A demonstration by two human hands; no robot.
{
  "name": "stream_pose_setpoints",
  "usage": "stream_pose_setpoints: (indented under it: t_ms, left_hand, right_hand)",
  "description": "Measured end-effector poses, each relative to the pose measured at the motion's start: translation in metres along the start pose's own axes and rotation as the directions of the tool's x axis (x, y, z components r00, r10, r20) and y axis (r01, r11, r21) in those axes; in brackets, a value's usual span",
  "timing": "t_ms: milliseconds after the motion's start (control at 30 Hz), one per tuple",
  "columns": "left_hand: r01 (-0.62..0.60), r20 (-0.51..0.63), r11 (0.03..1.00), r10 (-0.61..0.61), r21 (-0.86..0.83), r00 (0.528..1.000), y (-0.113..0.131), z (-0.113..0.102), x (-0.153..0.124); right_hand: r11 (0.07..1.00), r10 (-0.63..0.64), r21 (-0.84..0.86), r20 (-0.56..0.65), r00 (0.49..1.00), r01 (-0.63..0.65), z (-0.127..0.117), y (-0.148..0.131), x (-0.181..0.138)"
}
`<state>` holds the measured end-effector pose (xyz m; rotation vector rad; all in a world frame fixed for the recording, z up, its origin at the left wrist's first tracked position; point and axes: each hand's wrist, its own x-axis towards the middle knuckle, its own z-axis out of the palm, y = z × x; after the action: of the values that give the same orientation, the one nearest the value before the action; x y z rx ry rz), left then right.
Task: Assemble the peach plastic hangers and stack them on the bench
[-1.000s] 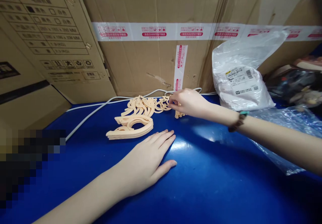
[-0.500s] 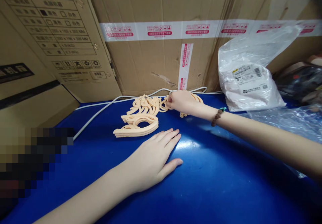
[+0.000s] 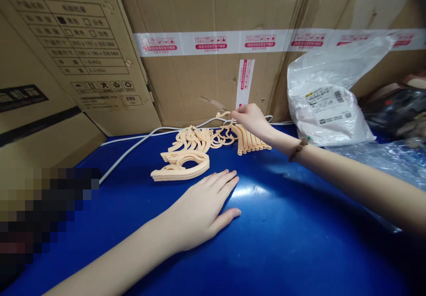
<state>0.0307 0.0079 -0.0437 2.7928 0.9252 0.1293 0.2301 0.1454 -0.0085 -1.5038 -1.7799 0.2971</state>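
Brown cardboard stands at the far left from where I'm watching: a printed box [image 3: 83,65], with a white cable [image 3: 126,151] running from near it along the back of the blue counter [image 3: 282,234]. Next comes a neat stack of peach hanger arms [image 3: 186,171] lying on the counter, and just behind it a heap of loose peach parts [image 3: 189,140]. The left hand [image 3: 199,211] lies palm down beside the stack, fingers nearly together, thumb spread wide; nothing shows in its grasp. Farther back, a curved peach piece [image 3: 222,115] sticks out leftward from the pinched fingertips of the right hand [image 3: 252,118], raised in front of a big taped carton [image 3: 206,83]. Under that hand, more slim arms fan out in a row [image 3: 253,143]. A brown hair tie [image 3: 298,149] circles the wrist. Rightmost sit a labelled white bag [image 3: 329,109] and crumpled clear plastic [image 3: 382,163].
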Motion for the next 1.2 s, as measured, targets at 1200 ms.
stream_pose_setpoints:
  t_ms: [1200]
  left_hand:
    - [-0.077, -0.227, 0.606, -0.174, -0.792, 0.958, 0.037, -0.006, 0.006]
  right_hand:
    - [0.725, -0.564, -0.366, 0.172, 0.808, 0.583, -0.057, -0.015, -0.15]
